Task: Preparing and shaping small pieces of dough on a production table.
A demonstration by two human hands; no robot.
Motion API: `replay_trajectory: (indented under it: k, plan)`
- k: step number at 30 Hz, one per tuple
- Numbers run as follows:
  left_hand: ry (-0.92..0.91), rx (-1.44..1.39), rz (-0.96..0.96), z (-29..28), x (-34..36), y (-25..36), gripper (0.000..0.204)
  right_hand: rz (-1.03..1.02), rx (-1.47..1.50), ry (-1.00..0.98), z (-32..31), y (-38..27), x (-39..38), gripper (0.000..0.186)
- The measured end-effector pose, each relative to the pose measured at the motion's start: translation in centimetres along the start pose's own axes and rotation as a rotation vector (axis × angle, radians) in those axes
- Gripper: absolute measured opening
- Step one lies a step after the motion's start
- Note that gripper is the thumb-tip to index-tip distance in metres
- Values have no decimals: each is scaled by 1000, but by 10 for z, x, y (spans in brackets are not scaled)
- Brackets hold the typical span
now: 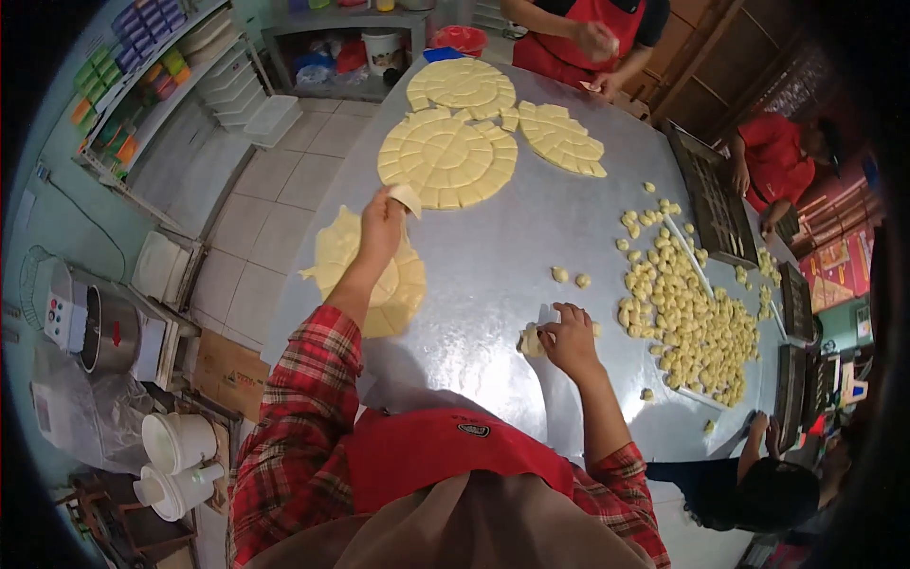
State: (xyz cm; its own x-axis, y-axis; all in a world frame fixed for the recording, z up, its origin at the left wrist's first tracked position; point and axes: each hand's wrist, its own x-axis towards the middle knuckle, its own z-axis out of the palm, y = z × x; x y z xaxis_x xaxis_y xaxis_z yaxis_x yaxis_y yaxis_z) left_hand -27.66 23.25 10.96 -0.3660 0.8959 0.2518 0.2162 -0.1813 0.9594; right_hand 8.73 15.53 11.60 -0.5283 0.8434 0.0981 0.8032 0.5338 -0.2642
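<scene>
My left hand (383,228) is closed on a flat piece of pale dough (408,198), held above a cut dough sheet (392,303). My right hand (569,337) has bent fingers on small pale dough pieces (532,343) lying on the steel table (483,247). Two small shaped pieces (571,278) sit beyond it, and a large heap of similar pieces (692,322) is at the right. Farther up lie round dough sheets (445,161) cut into segments.
Co-workers in red (578,57) (777,156) stand at the far and right sides; another person (777,488) is at lower right. Dark trays (711,204) line the right edge. A mixer (100,327), buckets (175,441) and shelves (161,114) are at the left.
</scene>
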Motion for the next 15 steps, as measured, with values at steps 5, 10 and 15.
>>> replay_trajectory:
  k: [5,10,15]
  plan:
    - [107,-266,168,35,9,98,19,10,257,177,7,7,-34,25]
    - [-640,-119,-22,114,-85,167,23,185,1320,352,-50,-27,-42,34]
    - [-1081,153,-58,157,-165,161,23,148,1112,211,-67,-2,-81,35]
